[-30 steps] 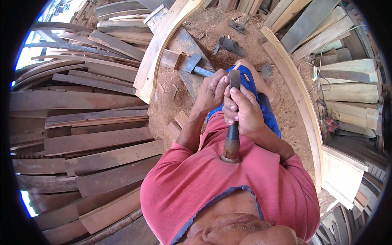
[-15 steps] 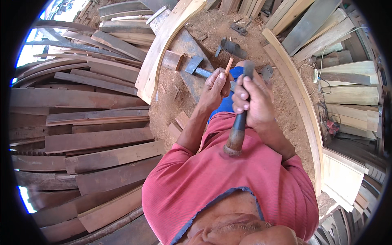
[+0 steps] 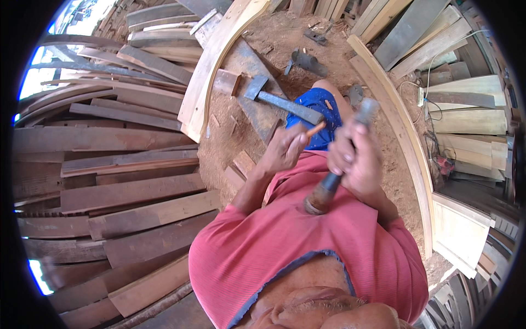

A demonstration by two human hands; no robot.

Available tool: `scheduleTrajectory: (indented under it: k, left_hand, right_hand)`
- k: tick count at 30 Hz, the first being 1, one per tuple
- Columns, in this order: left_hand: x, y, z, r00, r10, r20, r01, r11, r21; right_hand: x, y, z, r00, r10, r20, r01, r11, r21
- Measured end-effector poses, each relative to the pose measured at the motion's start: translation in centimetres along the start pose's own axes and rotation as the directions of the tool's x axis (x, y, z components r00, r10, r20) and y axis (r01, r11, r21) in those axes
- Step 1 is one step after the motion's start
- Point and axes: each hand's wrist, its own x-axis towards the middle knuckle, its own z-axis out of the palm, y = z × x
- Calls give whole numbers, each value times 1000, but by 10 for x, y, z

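Observation:
My left hand [image 3: 285, 151] is closed around a thin wooden peg [image 3: 316, 129], whose pale orange end sticks out to the right past my fingers. In my right hand [image 3: 356, 159] is a chisel [image 3: 322, 196], gripped by its dark shaft. The worn wooden butt of its handle rests near the chest of my red shirt. Its grey blade points away from me and is smeared by motion. Just beyond my left hand, a hammer [image 3: 287, 106] lies with its head on a dark board and its shaft reaching over my blue shorts [image 3: 312, 140].
A curved pale plank [image 3: 211, 71] stands at the far left beside a small wood block [image 3: 226, 82]. Another curved plank [image 3: 402, 131] runs along my right. Stacked boards [image 3: 131, 189] fill the left side. Metal pieces [image 3: 308, 63] lie in the sawdust ahead.
My left hand has drawn back toward me, and the peg has tipped over to the right. My right hand and the chisel blade have swung right and nearer, apart from the peg.

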Motion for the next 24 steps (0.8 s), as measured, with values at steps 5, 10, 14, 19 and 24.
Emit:
scheduleTrajectory:
  k: [5, 10, 14, 19, 24]
  left_hand:
    - [-13, -13, 4, 902, -417, -112, 330, 833, -445]
    - [18, -14, 19, 942, -329, -58, 245, 797, -553]
    - [26, -6, 25, 939, -336, 70, 310, 741, -596]
    - [18, -7, 22, 918, -352, 180, 375, 630, -680]
    - [15, -8, 27, 903, -377, 207, 393, 528, -753]
  right_hand:
    - [18, -18, -19, 975, 12, -223, -61, 974, -217]
    - [56, 11, -41, 988, -152, 23, 130, 746, -654]
    - [64, 7, -48, 978, -207, 29, 146, 578, -803]
    - [64, 0, -53, 983, -168, -72, 55, 647, -760]
    - [68, 5, -55, 979, -205, -9, 128, 646, -752]
